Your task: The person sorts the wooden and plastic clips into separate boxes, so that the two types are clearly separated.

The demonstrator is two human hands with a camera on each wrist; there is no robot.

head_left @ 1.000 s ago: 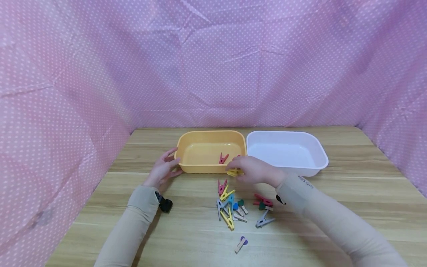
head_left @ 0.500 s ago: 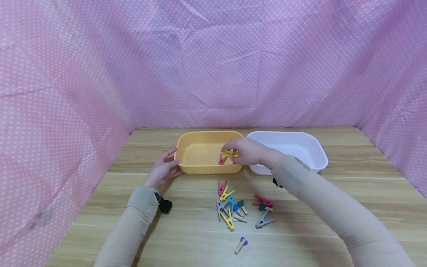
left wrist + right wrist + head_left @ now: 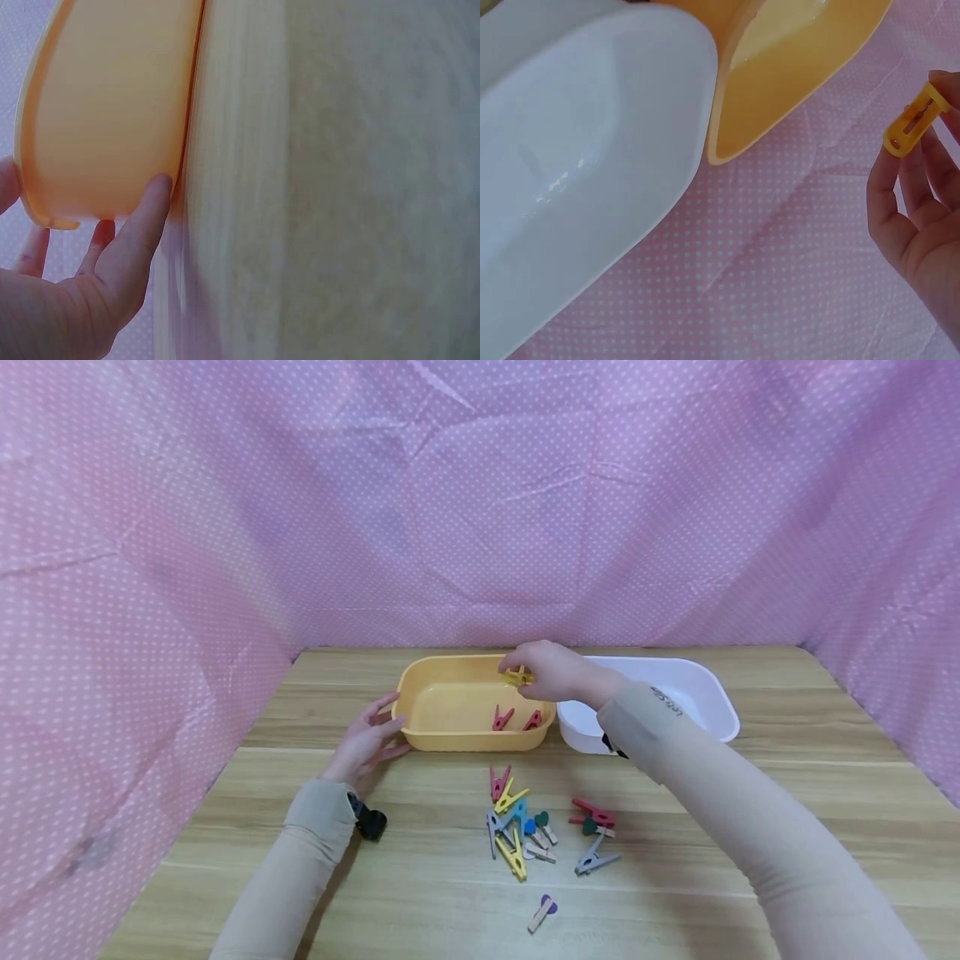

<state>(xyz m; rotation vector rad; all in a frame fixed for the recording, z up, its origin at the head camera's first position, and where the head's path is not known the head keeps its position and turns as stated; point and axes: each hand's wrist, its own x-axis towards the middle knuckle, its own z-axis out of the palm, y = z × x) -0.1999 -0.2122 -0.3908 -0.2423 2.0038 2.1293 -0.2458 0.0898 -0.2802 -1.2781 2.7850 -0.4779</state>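
Peg [image 3: 517,677], yellow, is pinched crosswise in the right hand [image 3: 551,670] above the orange tub [image 3: 420,681]; left hand [image 3: 367,739] rests flat-fingered against its wall.

A white tub [image 3: 675,693] sits at centre right on the wooden surface [image 3: 787,793], loose pegs [image 3: 525,827] lie lower centre, and pink dotted cloth [image 3: 480,502] fills the top.

2 tubs [image 3: 420,693] side by side | pegs [image 3: 517,827] in front, 2 in L tub
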